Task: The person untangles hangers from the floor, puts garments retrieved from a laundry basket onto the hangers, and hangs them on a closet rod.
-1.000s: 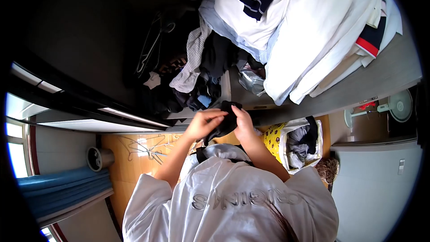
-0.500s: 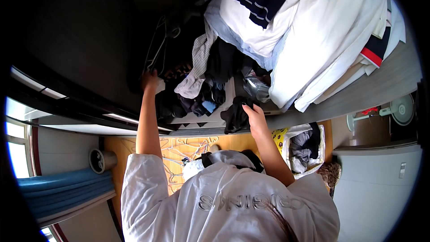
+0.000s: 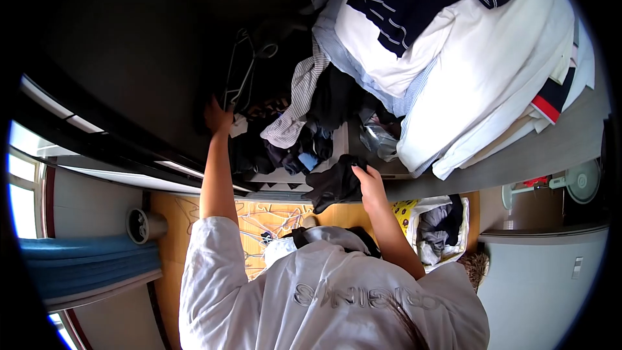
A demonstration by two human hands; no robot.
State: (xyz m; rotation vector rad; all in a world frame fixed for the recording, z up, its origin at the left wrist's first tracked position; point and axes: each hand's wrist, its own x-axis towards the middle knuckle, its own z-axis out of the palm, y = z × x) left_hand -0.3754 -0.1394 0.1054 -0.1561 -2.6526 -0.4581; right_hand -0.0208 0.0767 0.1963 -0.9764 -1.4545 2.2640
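Observation:
In the head view my right hand [image 3: 370, 185] is closed on a black cloth garment [image 3: 334, 183], thumb on top, at the front edge of the wardrobe. The garment hangs bunched to the left of the hand. My left hand [image 3: 219, 118] reaches into the dark left side of the wardrobe, close below a wire hanger [image 3: 248, 81]; its fingers are lost in shadow, and I cannot tell whether it grips anything. Between the hands a striped cloth [image 3: 291, 110] lies over a heap of dark clothes [image 3: 285, 155].
White shirts [image 3: 447, 91] and a navy garment [image 3: 414, 6] hang at the upper right. A clear plastic bag [image 3: 379, 139] sits beneath them. On the floor are loose wire hangers [image 3: 269, 217], a bag of clothes [image 3: 434, 233] and a bin [image 3: 146, 225]. A fan [image 3: 580, 162] stands far right.
The view has shifted slightly, so the wardrobe contents appear lower and further right. The black garment in my right hand now spreads wider to the left. My left hand stays near the hanger.

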